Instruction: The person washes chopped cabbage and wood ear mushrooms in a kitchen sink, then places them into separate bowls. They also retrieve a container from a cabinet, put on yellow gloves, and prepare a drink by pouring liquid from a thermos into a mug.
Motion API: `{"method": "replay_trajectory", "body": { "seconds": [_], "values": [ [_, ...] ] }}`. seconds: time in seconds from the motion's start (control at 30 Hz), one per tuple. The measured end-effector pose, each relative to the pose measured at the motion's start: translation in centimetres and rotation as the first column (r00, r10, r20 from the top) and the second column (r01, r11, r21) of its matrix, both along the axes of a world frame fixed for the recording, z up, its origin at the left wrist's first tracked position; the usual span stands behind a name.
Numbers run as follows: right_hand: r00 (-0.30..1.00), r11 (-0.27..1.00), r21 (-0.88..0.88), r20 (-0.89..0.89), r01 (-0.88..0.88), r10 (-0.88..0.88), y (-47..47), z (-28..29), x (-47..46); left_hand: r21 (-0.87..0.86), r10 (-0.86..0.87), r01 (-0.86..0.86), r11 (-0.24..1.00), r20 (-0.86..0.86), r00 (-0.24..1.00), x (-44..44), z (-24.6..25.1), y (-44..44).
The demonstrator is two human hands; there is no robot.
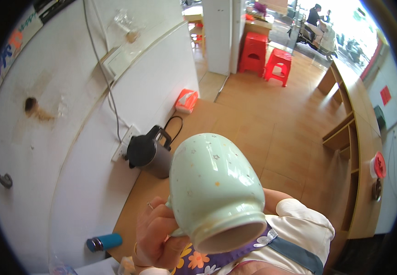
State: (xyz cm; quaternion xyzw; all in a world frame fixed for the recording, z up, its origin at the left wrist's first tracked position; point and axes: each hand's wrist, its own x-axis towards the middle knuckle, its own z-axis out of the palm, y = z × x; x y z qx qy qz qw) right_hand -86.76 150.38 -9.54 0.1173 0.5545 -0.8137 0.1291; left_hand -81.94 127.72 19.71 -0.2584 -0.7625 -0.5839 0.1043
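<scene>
A pale green glazed ceramic mug (215, 178) with small stars and hearts fills the middle of the view, held up off the table. My left hand (162, 230), with a ring on one finger, grips it by its handle. The mug is tilted, and its narrower ringed end faces down towards my body. That end looks hollow and shaded inside; whether it is the mouth or a recessed base I cannot tell. Part of my right arm (274, 198) shows behind the mug, while the right hand is out of view.
By the wall, a dark electric kettle (150, 151) stands on the wooden table (134, 202) near a power strip (125, 142). A tissue pack (186, 100) and a blue flask (105, 242) are there too. Red plastic stools (278, 65) and wooden shelving (355, 147) stand beyond.
</scene>
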Motion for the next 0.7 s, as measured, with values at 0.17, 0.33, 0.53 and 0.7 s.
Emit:
{"method": "replay_trajectory", "body": {
  "seconds": [0.17, 0.33, 0.53, 0.7],
  "values": [
    [0.998, 0.998, -0.054, -0.053, 0.041, -0.044, -0.3, 0.2, 1.0, 0.1, -0.11, 0.143, 0.985, -0.284, 0.952, -0.2, 0.2, 1.8],
    [0.987, 0.991, -0.031, -0.096, 0.128, -0.13, 0.4, -0.7, 2.6, -0.082, -0.699, 0.73, 0.679, -0.378, 0.607, -3.5, 2.3, 2.6],
    [0.959, 0.967, -0.021, -0.127, 0.253, -0.253, 1.2, -1.7, 4.6, 0.035, -0.627, 0.706, 0.707, -0.432, 0.649, -1.7, 2.9, 4.3],
    [0.935, 0.946, -0.015, -0.149, 0.324, -0.322, 1.3, -2.1, 5.8, -0.065, -0.627, 0.688, 0.723, -0.48, 0.613, -1.7, 3.2, 4.0]
  ]
}}
